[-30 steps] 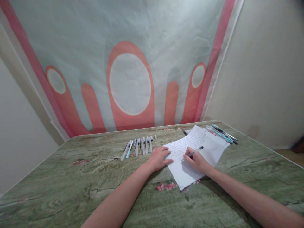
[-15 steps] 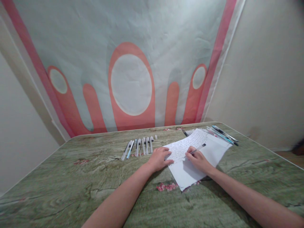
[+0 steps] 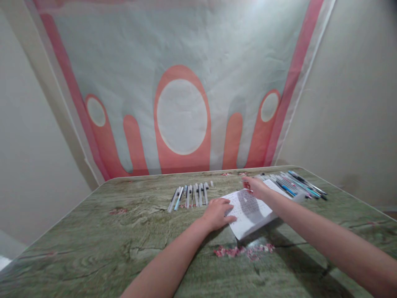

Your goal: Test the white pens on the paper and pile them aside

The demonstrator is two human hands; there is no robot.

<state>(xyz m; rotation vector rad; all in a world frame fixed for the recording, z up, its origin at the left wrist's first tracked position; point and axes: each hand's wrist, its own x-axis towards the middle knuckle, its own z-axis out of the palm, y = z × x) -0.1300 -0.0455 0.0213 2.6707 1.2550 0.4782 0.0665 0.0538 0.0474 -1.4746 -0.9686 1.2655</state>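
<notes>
Fingers of left hand [image 3: 215, 213] apart, resting on handwritten sheet [image 3: 238, 209]; right hand [image 3: 259, 188] over its far part, blurred, can't tell if fingers grip anything. Sheet on wood-patterned worktop [image 3: 149, 236], between pen row [image 3: 196, 195] and pen pile [image 3: 289, 191].

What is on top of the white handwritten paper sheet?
The left hand rests on the left edge of the sheet. The right hand and right forearm pass over its far side, hiding what is beneath; whether they touch it cannot be told.
</notes>
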